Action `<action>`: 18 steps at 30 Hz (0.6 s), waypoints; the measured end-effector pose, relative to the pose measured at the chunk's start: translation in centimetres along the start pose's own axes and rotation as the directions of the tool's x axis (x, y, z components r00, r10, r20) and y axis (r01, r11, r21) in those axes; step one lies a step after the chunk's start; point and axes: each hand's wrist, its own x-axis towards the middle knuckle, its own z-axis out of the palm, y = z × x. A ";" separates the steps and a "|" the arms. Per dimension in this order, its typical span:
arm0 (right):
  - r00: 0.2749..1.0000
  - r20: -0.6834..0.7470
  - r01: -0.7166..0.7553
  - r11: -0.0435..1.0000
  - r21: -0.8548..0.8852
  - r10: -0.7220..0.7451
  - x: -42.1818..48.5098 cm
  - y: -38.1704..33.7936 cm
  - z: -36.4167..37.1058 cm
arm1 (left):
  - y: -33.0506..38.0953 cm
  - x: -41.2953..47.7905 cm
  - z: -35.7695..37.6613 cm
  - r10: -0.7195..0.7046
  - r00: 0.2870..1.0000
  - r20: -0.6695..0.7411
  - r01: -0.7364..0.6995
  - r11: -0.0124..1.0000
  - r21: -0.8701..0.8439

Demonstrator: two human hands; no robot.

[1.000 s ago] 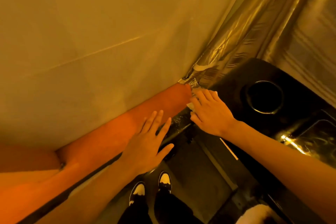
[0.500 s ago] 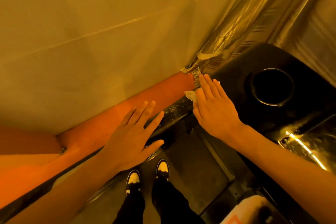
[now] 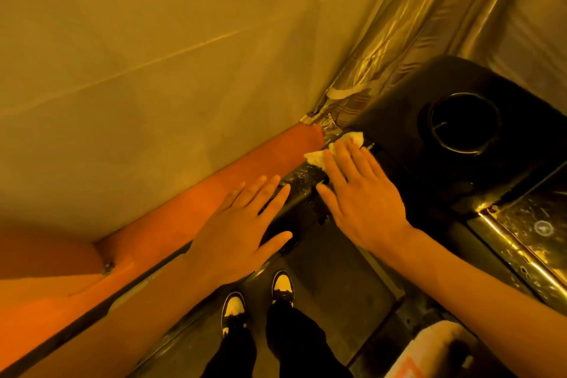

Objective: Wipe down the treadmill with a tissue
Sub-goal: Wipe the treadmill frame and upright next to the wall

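Tissue crumpled white, pinned under the straight, close-set right fingers at the near-left corner of the treadmill console, just beside the end of the orange handrail. Judged mid-wipe: only this corner under contact, specks visible on the dark edge beside it, with cup recess, glossy panel and deck apparently left to do. Right hand flat, palm down, forearm reaching in from lower right; left hand spread wide, holding nothing, fingertips on or just above the handrail, cannot tell which.
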 end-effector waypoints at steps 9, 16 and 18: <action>0.991 0.060 -0.124 0.992 0.008 0.124 1.2 -1.0 -0.9 | 0.0 -0.2 0.0 -0.004 1.000 -0.027 0.003 1.000 -0.030; 0.990 0.050 -0.129 0.991 -0.018 0.130 1.2 0.7 -1.0 | -0.3 -0.6 -0.2 0.003 0.999 -0.035 -0.003 1.000 0.001; 0.974 0.054 -0.220 0.976 0.004 0.219 1.7 0.3 -1.3 | -0.3 -0.6 -0.1 0.001 1.000 -0.027 -0.001 1.000 -0.005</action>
